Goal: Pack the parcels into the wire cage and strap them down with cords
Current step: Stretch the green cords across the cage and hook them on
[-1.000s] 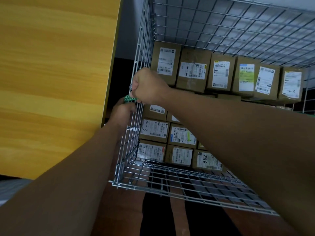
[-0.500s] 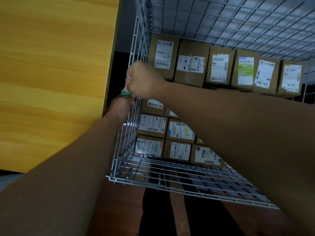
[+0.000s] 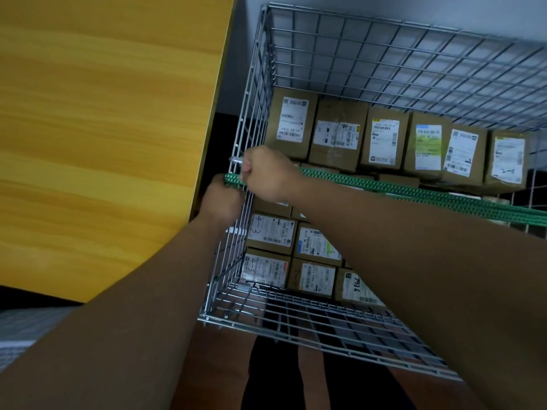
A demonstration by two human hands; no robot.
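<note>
Since the silver wire cage point(image 3: 257, 93) already holds stacked brown cardboard parcels with white labels point(image 3: 337, 134), we judge packing done and strapping in hand. A green woven cord point(image 3: 414, 192) runs straight across the cage, over the parcels, to its left wall. Our right hand point(image 3: 266, 176) is fisted round it there, fingers curled tight. Our left hand point(image 3: 222, 199) meets the cord's end outside the mesh, its fingers hidden, so we cannot tell their grip. Next, that end probably needs hooking or tying onto a wire.
</note>
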